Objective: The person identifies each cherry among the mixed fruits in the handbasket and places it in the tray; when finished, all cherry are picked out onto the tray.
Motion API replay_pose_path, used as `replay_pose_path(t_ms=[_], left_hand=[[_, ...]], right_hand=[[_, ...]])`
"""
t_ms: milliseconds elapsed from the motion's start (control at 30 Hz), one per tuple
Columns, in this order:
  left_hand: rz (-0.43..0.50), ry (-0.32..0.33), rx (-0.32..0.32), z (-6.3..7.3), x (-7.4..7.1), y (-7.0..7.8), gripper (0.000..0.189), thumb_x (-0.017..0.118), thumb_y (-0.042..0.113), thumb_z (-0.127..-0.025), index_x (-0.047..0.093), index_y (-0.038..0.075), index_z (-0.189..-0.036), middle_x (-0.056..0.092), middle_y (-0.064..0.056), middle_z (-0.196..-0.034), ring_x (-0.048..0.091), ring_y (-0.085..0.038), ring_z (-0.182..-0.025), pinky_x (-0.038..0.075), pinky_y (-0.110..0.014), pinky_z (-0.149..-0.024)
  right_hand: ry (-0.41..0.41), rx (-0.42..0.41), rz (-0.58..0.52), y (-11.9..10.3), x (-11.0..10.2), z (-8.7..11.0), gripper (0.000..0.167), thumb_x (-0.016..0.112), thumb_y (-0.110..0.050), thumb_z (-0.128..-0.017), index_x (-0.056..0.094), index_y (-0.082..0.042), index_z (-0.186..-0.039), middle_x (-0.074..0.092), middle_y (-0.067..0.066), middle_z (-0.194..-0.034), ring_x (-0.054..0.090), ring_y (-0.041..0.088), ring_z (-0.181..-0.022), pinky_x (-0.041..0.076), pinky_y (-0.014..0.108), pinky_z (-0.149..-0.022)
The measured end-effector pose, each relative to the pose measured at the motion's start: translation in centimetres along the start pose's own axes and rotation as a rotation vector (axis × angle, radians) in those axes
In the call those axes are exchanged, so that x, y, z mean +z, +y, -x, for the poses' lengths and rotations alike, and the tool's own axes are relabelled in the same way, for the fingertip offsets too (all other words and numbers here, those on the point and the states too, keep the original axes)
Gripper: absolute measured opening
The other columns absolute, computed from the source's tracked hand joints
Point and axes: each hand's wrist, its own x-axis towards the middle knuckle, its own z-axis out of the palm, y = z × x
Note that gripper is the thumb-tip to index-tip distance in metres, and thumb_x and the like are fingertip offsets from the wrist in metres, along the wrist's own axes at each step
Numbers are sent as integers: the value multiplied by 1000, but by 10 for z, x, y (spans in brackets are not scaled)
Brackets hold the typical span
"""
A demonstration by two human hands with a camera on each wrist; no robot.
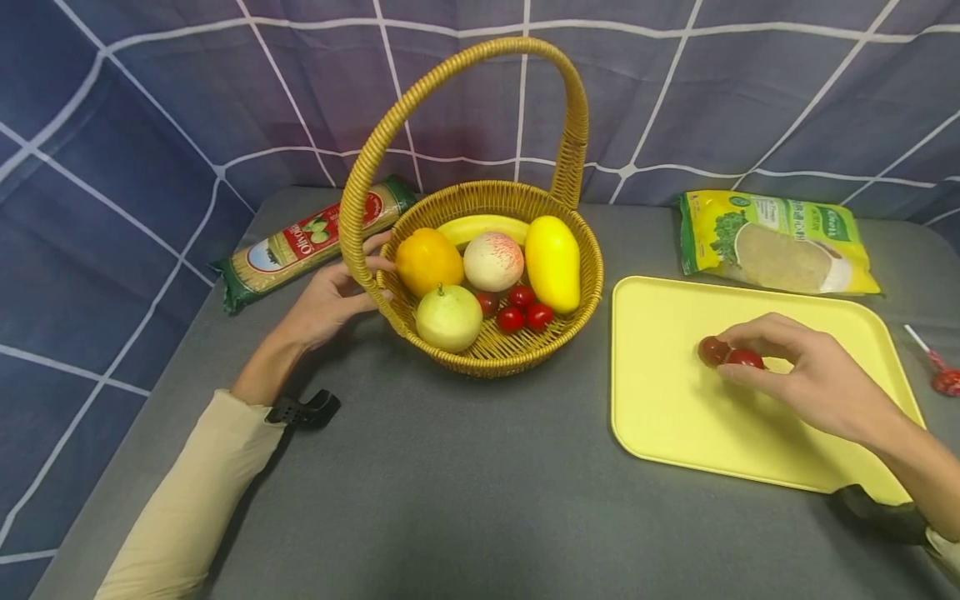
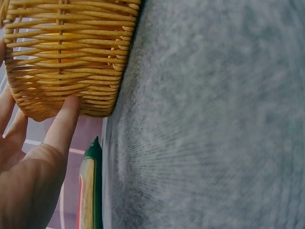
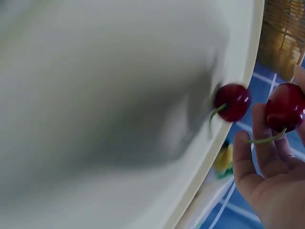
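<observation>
In the head view, a red cherry (image 1: 745, 359) with a green stem is pinched in my right hand (image 1: 806, 379), low over the yellow tray (image 1: 660, 417). A second cherry (image 3: 232, 102) sits on the tray just beside it. My left hand (image 1: 330, 300) is at the left side of a wicker basket (image 1: 480, 364), fingers extended to its rim near the handle's foot. The left wrist view has the thumb (image 2: 66, 119) against the woven wall. Inside the basket lie an orange fruit (image 1: 429, 262), a green pear (image 1: 448, 319), a peach (image 1: 493, 261), a mango (image 1: 552, 262), a banana (image 1: 483, 227) and several cherries (image 1: 512, 318).
Behind the left hand lies a spaghetti pack (image 1: 300, 242). A yellow-green food bag (image 1: 780, 242) lies beyond the tray, and a lollipop (image 1: 945, 382) is at its right. The basket's tall handle (image 1: 465, 62) arches above it. A checked blue cloth (image 1: 637, 92) hangs behind the grey table (image 1: 450, 483).
</observation>
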Motion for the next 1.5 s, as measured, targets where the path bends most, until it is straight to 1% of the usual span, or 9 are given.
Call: replay_pose_path(t_ms=[100,233,467,700,833,1000,1200,1400,1500], left_hand=[[4,-1,1,1,0,1,34,67,-8,-86,62,-7,-120,31,-10,-158,22,-25,-146,17,-57,-115],[10,-2,-2,1,0,1,35,67,-8,-86,62,-7,-120,30,-10,-159,22,-24,-146,17,-57,-115],[17,1,-9,1,1,3,34,67,-8,-86,63,-6,-120,30,-9,-159,22,-24,-146,18,-58,-114],[18,-4,2,1,0,0,29,67,-9,-86,64,-5,-115,30,-11,-158,22,-25,-146,17,-56,-115],[-5,-14,24,0,0,-1,25,68,-9,-87,63,-5,-111,31,-12,-157,23,-26,-145,17,-55,-115],[-27,-30,48,1,-1,-2,25,70,-4,-88,60,-10,-110,31,-14,-157,23,-27,-146,18,-53,-116],[-55,-37,63,4,0,-1,28,71,0,-89,59,-11,-111,30,-15,-157,23,-28,-145,20,-53,-115],[-73,-23,59,7,2,1,26,71,-3,-88,59,-12,-109,33,-15,-156,24,-25,-145,24,-53,-113],[-78,-16,54,7,2,1,26,71,-5,-87,59,-12,-109,33,-14,-155,25,-25,-144,26,-53,-112]], right_hand=[[-6,18,62,14,-3,10,32,81,-13,-83,69,-13,-113,67,4,-105,53,-11,-92,37,5,-77],[-28,39,137,26,-4,17,40,83,-20,-81,67,-7,-116,68,12,-109,46,-18,-92,37,6,-72],[-19,25,175,31,0,19,41,84,-21,-79,68,-4,-113,68,16,-108,45,-15,-92,35,4,-72],[-28,19,176,28,1,17,35,84,-20,-79,70,-6,-108,69,7,-99,52,-8,-86,38,5,-72],[-21,17,207,24,-1,17,34,84,-21,-80,71,-7,-108,70,5,-98,54,-6,-85,39,9,-70],[19,3,233,12,-3,14,32,83,-21,-80,72,-9,-108,70,4,-95,60,5,-82,42,15,-63],[84,-76,202,-19,1,9,25,81,-15,-81,72,-15,-104,69,-4,-89,58,-3,-75,44,18,-56],[119,-232,166,-55,13,-4,29,83,-5,-76,72,-21,-96,67,-13,-87,57,1,-72,44,13,-65],[122,-314,155,-71,19,-12,33,84,-3,-73,71,-20,-98,63,-15,-85,56,2,-68,45,15,-63]])
